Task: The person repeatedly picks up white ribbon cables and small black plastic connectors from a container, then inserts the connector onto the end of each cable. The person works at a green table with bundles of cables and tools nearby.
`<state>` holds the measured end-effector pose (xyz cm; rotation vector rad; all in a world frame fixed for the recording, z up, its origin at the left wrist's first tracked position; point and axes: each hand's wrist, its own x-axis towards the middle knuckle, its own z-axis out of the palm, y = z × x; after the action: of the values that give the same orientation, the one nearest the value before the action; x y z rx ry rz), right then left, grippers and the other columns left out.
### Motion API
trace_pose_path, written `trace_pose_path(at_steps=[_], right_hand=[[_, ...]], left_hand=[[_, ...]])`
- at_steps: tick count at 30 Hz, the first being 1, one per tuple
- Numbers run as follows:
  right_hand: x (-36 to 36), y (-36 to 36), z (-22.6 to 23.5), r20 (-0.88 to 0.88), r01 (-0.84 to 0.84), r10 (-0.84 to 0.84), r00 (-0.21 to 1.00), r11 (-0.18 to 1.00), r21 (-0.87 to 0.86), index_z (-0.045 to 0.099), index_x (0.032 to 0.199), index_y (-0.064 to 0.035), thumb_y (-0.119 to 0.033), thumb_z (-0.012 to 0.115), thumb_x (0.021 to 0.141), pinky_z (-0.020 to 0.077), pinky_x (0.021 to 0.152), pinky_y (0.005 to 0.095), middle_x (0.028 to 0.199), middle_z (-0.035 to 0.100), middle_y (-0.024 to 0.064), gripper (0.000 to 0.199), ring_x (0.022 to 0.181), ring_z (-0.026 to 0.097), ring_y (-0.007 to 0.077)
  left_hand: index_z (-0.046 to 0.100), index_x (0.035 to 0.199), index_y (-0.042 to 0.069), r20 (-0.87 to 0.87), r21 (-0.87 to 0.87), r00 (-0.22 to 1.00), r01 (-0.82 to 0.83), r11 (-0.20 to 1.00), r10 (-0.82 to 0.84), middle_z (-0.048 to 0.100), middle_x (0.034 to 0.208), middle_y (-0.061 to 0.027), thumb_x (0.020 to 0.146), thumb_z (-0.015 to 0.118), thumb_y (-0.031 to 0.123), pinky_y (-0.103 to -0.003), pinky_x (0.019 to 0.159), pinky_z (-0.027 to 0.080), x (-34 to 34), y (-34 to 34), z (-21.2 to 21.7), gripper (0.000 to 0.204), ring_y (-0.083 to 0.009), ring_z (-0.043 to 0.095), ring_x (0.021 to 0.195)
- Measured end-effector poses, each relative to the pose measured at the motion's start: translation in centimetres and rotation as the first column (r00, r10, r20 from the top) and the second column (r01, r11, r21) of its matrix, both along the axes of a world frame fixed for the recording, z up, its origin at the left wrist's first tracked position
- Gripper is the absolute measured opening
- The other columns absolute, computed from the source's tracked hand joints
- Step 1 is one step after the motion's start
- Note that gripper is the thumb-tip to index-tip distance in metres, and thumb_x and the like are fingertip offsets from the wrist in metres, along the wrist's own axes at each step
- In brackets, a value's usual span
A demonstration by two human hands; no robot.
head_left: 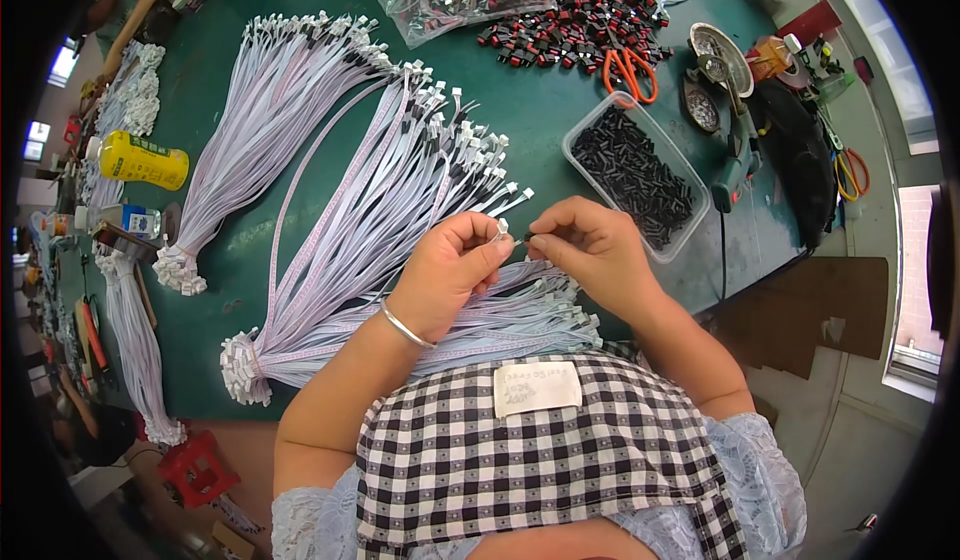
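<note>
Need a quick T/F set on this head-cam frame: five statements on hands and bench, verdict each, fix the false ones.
1. The left hand pinches a white connector. True.
2. The metal bracelet is on the right wrist. False: the bracelet is on the left wrist.
3. The clear tub holds many small black pieces. True.
4. The orange-handled scissors lie inside the tub. False: the scissors lie outside it, beside the black-and-red parts.
5. The yellow bottle is to the right of the tub. False: the bottle is at the far left, beyond the cable bundles.
</note>
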<state>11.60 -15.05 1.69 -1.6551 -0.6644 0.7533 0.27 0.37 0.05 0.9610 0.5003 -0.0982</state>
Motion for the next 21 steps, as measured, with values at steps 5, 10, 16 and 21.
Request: trace_pose_path(at_steps=[5, 10, 16, 21], right_hand=[[-0.16, 0.05, -0.09, -0.021, -0.006, 0.006, 1.0, 1.0, -0.003, 0.062, 0.089, 0.0002, -0.003, 0.066, 0.082, 0.0481, 0.06, 0.021, 0.075, 0.064, 0.0033, 0.008, 0.069, 0.061, 0.0064], [-0.24, 0.04, -0.3, 0.022, -0.018, 0.018, 1.0, 1.0, -0.006, 0.062, 0.09, 0.0, -0.003, 0.066, 0.082, 0.0483, 0.06, 0.0212, 0.075, 0.065, 0.0037, 0.009, 0.069, 0.061, 0.0069], [-0.28, 0.08, -0.37, 0.014, -0.024, 0.024, 1.0, 1.0, 0.019, 0.063, 0.09, 0.0001, -0.003, 0.066, 0.082, 0.0486, 0.061, 0.0214, 0.076, 0.065, 0.0042, 0.009, 0.069, 0.062, 0.0076], [-0.3, 0.0, -0.54, 0.03, -0.004, 0.002, 1.0, 0.998, 0.063, 0.063, 0.09, -0.0004, -0.003, 0.066, 0.082, 0.049, 0.061, 0.0221, 0.077, 0.065, 0.0048, 0.009, 0.07, 0.063, 0.0083]], left_hand=[[0.057, 0.088, 0.009, 0.004, -0.008, 1.0, 0.004, 1.0, -0.004, 0.054, 0.072, 0.0047, 0.088, 0.063, 0.013, -0.016, 0.051, 0.036, 0.02, -0.06, 0.03, 0.008, -0.0037, 0.046, 0.058], [0.057, 0.088, 0.01, 0.013, -0.018, 1.0, 0.002, 1.0, -0.002, 0.054, 0.072, 0.005, 0.088, 0.063, 0.014, -0.016, 0.051, 0.036, -0.03, -0.01, -0.13, 0.007, -0.0035, 0.046, 0.058], [0.057, 0.089, 0.01, 0.011, -0.02, 1.0, 0.007, 1.0, -0.006, 0.054, 0.072, 0.0051, 0.088, 0.063, 0.013, -0.016, 0.052, 0.037, 0.02, 0.0, -0.04, 0.007, -0.0033, 0.046, 0.058], [0.057, 0.089, 0.01, 0.011, -0.022, 1.0, 0.012, 1.0, -0.012, 0.054, 0.072, 0.0051, 0.088, 0.063, 0.013, -0.016, 0.052, 0.037, -0.02, 0.04, -0.15, 0.007, -0.0032, 0.047, 0.059]])
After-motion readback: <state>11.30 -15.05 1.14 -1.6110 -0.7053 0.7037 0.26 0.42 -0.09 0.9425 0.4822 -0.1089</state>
